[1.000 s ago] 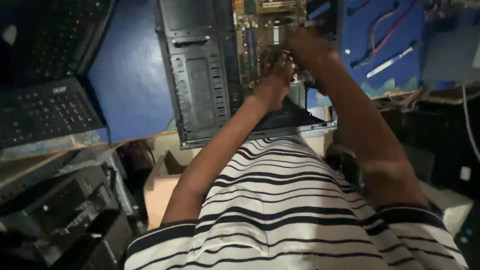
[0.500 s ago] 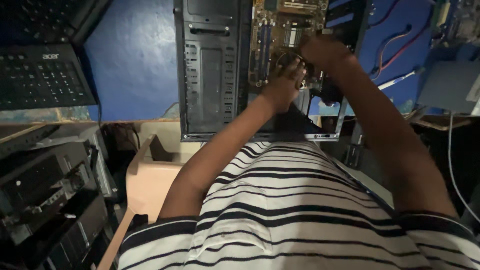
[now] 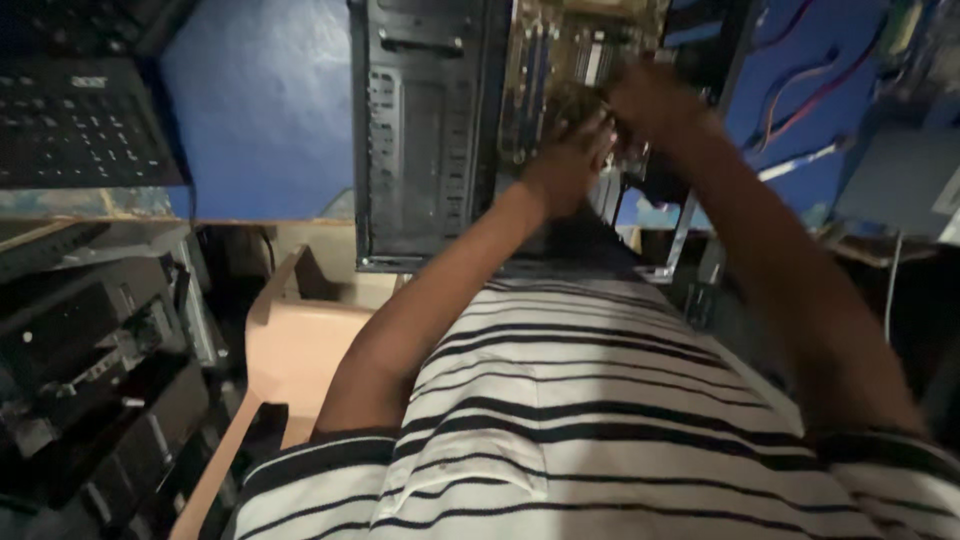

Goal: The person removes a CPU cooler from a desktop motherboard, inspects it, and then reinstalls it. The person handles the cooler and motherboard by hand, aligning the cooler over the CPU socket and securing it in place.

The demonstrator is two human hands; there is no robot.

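— What was seen on the blue bench?

— An open black computer case was laid flat there, its motherboard exposed at the far side. A black laptop keyboard was set well apart, at the left edge.

— And the hands?

— Both were placed inside the case, over the board. The left hand was held with the fingers curled narrowly, touching the right hand. Whether anything was gripped could not be told; the picture was blurred there.

— Anything else?

— A white pen-like tool and red and blue cables were left near the right arm. Black devices were stacked below the bench, at the left.
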